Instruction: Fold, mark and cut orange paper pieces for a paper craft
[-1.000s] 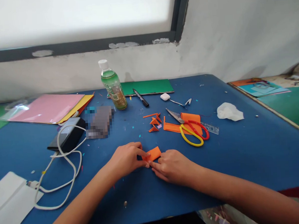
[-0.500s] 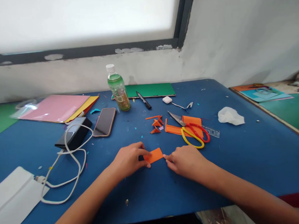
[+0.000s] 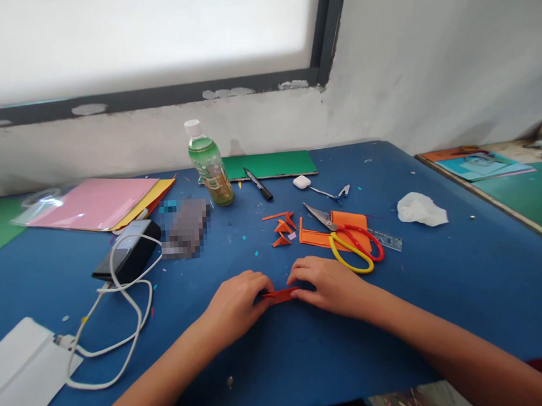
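Note:
Between my hands, near the front of the blue table, is a small piece of orange paper (image 3: 282,295), seen nearly edge-on as a narrow strip. My left hand (image 3: 243,296) pinches its left end between thumb and fingers. At the right end, my right hand (image 3: 326,285) grips it the same way. Parts of the paper are hidden behind the fingertips. Beyond my right hand lie scissors (image 3: 351,247) with one red and one yellow handle, resting on orange paper strips (image 3: 316,237). Small folded orange paper pieces (image 3: 282,228) sit just past my hands.
A green-labelled bottle (image 3: 211,167) stands at the back beside a black marker (image 3: 258,184). To the left are a black device (image 3: 127,256) with a looped white cable (image 3: 139,331) and a white envelope (image 3: 23,367). Crumpled white tissue (image 3: 421,209) lies right.
The orange paper has gone from lying flat to being tipped up, nearly edge-on. My right hand has moved left from touching its corner to gripping its right end.

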`<move>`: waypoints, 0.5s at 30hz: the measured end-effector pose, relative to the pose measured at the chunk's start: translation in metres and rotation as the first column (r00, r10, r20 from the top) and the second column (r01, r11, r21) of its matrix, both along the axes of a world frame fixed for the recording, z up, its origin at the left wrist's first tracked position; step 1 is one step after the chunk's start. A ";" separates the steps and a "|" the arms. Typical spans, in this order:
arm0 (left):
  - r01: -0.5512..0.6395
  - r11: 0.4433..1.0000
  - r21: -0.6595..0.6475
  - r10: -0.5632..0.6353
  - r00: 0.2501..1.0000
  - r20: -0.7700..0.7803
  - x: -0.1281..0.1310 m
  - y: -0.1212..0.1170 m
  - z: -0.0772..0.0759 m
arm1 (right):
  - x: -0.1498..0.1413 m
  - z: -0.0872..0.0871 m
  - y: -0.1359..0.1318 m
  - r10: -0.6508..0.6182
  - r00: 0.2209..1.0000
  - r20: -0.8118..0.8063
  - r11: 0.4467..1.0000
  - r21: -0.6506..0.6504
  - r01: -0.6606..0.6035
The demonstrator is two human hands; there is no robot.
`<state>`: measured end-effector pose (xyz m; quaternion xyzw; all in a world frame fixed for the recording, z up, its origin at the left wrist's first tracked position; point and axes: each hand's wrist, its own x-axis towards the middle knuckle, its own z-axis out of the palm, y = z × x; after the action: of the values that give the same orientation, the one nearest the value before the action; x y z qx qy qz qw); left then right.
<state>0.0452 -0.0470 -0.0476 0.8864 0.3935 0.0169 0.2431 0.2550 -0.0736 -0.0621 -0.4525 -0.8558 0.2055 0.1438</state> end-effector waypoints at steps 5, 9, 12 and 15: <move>-0.057 0.992 -0.109 0.067 0.994 0.087 0.000 0.001 0.001 | -0.001 -0.004 0.001 0.026 0.998 -0.050 0.997 0.077 -0.022; -0.046 0.940 -0.338 0.139 0.957 0.255 0.005 0.000 0.008 | 0.003 -0.002 0.002 0.029 0.992 -0.119 0.990 0.143 -0.012; -0.040 0.850 -0.526 0.269 0.891 0.367 0.007 0.000 0.005 | 0.004 0.001 0.002 0.021 0.982 -0.187 0.992 0.125 0.003; -0.003 0.702 -0.712 0.422 0.807 0.412 0.008 -0.001 -0.002 | 0.004 0.005 0.000 0.016 0.955 -0.298 0.994 0.106 0.016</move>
<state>0.0528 -0.0480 -0.0498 0.6358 0.3891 0.1533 0.6487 0.2589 -0.0738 -0.0575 -0.4080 -0.8341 0.2251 0.2953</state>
